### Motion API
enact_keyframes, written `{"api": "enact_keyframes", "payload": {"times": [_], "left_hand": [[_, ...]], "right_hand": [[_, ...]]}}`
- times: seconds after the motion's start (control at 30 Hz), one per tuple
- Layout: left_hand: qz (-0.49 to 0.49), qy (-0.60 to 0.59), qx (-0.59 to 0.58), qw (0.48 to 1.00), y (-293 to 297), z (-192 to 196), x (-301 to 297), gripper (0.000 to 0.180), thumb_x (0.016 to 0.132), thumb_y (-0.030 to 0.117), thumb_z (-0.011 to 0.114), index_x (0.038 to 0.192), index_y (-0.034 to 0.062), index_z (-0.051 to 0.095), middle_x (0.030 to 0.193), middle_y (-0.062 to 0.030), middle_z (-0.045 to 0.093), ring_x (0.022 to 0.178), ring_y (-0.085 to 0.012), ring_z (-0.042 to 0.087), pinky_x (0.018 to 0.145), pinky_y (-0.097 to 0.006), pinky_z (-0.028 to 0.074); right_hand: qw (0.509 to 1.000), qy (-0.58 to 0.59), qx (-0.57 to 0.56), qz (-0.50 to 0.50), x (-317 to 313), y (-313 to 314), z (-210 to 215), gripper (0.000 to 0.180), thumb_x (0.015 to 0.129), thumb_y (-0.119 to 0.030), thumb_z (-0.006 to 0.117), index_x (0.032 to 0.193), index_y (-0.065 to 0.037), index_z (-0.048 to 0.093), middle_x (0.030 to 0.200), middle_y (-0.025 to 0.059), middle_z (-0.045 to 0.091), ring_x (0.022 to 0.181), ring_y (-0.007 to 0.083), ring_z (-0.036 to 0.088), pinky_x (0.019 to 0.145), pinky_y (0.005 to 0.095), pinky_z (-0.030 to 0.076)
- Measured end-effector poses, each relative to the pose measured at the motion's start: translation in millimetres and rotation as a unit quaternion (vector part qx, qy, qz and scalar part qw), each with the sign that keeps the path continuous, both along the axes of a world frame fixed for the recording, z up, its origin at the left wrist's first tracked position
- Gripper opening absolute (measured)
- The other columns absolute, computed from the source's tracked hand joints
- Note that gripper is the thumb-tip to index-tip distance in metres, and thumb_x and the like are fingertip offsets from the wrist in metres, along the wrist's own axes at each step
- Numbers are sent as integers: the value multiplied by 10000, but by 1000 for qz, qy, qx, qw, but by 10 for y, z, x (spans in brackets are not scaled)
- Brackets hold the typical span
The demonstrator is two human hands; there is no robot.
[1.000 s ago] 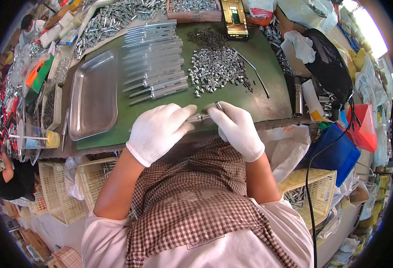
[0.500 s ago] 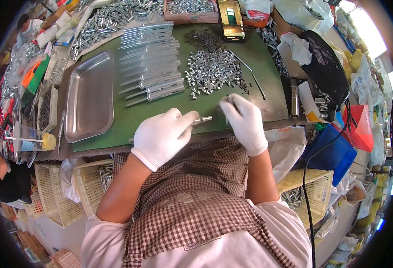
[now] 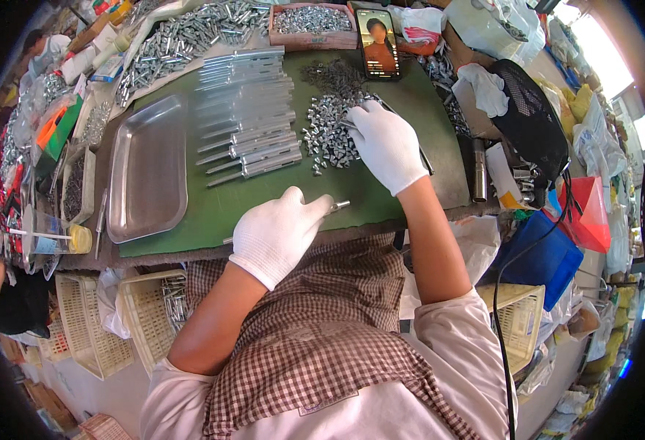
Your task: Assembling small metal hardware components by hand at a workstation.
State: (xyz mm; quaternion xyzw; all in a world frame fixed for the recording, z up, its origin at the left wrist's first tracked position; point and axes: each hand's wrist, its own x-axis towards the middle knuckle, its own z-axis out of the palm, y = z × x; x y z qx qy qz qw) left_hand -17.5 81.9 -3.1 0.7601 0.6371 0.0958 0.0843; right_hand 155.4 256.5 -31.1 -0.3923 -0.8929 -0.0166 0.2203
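Note:
My left hand [image 3: 277, 238], in a white knit glove, is closed around a slim metal rod [image 3: 341, 205] near the table's front edge. The rod's tip sticks out past the thumb and forefinger, and its thin other end shows left of the palm. Farther out, my gloved right hand [image 3: 388, 147] reaches over a pile of small silver metal sleeves [image 3: 330, 139]. Its fingers are drawn together at the pile; what they pinch, if anything, is hidden. Left of the pile lies a row of finished-looking metal rods [image 3: 256, 139]. A thin metal tool [image 3: 426, 160] lies partly under my right hand.
A steel tray [image 3: 113, 183] rests at left on the green mat [image 3: 205, 213]. Small dark pins [image 3: 333, 77] are heaped behind the sleeves. A phone [image 3: 379, 48] leans at the back beside a wooden box [image 3: 311, 40] of metal parts. A black mesh bag [image 3: 531, 110] stands right.
My right hand has moved forward from near the left hand's rod to the sleeve pile. My left hand has shifted slightly right and nearer, still holding the rod. The phone's picture has changed.

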Motion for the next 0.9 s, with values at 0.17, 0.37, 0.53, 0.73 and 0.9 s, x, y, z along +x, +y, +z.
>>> {"api": "enact_keyframes", "payload": {"times": [0.17,0.37,0.53,0.73,0.9], "left_hand": [[2,-7,12,1000,4,-14,-3,154,977,287,610,1110,252,679,814,-91,578,639,-302,673,550,-427,555],[18,-20,31,999,-31,-9,58,137,971,287,610,1072,223,678,807,-103,598,627,-308,690,529,-429,568],[19,-14,27,999,-28,-36,37,156,976,289,608,1101,226,676,813,-99,607,624,-304,690,528,-422,569],[15,-17,28,999,-44,-19,41,148,978,280,605,1094,215,671,807,-102,608,629,-304,693,526,-422,567],[18,-23,8,1000,-26,-15,34,149,974,274,605,1089,207,673,806,-108,604,628,-311,692,525,-427,569]], "right_hand": [[975,177,-131,31,84,-537,136,135,923,-160,687,1009,-63,652,862,160,693,808,361,706,696,448,553],[944,237,-226,46,163,-1101,26,154,872,-113,741,1005,-56,689,905,149,694,818,360,693,712,400,548],[949,219,-221,46,143,-1121,86,161,828,-67,772,955,-20,685,920,129,684,819,309,696,726,358,546],[960,200,-197,19,142,-1164,62,129,828,-99,766,933,-63,700,907,117,669,809,336,680,712,397,540],[959,184,-214,7,173,-1149,116,110,838,-118,748,935,-86,707,917,116,671,819,350,675,718,425,542]]}}
